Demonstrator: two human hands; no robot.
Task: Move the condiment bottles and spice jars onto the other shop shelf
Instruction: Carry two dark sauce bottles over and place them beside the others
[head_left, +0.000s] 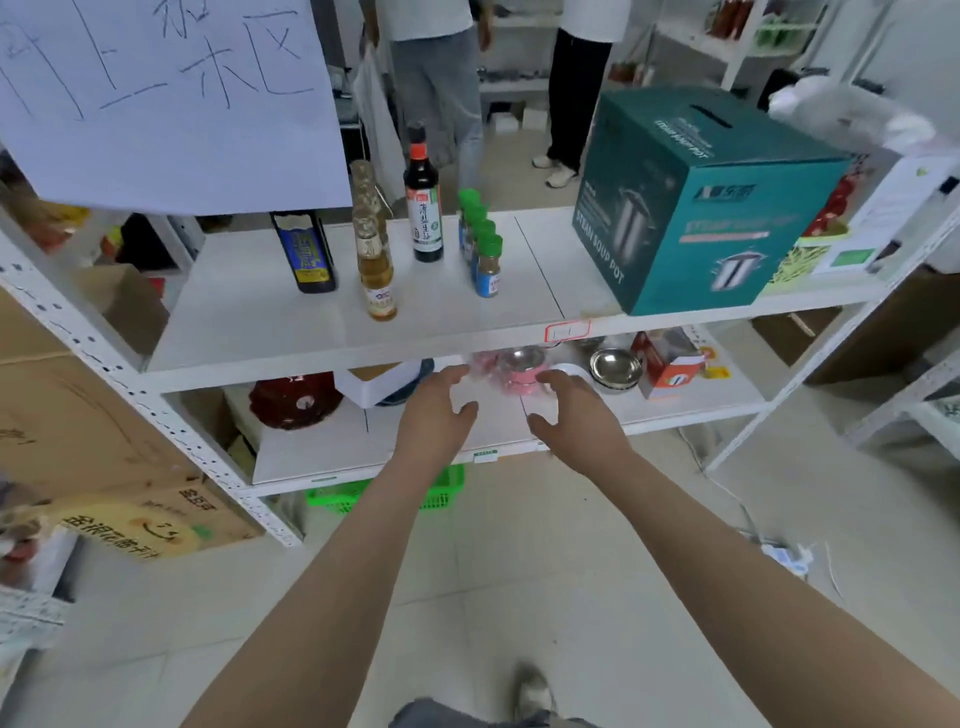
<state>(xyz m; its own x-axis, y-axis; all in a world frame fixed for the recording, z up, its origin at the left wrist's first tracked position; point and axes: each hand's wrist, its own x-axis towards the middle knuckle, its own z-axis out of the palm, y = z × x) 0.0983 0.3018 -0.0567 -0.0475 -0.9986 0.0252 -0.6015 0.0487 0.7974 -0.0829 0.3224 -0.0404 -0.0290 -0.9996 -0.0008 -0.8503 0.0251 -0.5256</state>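
Observation:
On the upper white shelf (322, 332) stand a dark bottle with a blue label (306, 252), a row of amber bottles (375, 260), a tall dark sauce bottle with a red cap (423, 200) and a row of green-capped spice jars (483, 244). My left hand (434, 410) and my right hand (574, 415) are stretched out side by side below the shelf's front edge, in front of the lower shelf. Both have loose, spread fingers and hold nothing.
A teal soup-pot box (701, 208) fills the shelf's right part. The lower shelf holds a red dish (293, 400), a white box (374, 387), pink items and steel bowls (615, 369). Two people (441, 88) stand behind. A paper sign (166, 98) hangs upper left; cardboard boxes (78, 426) lie at the left.

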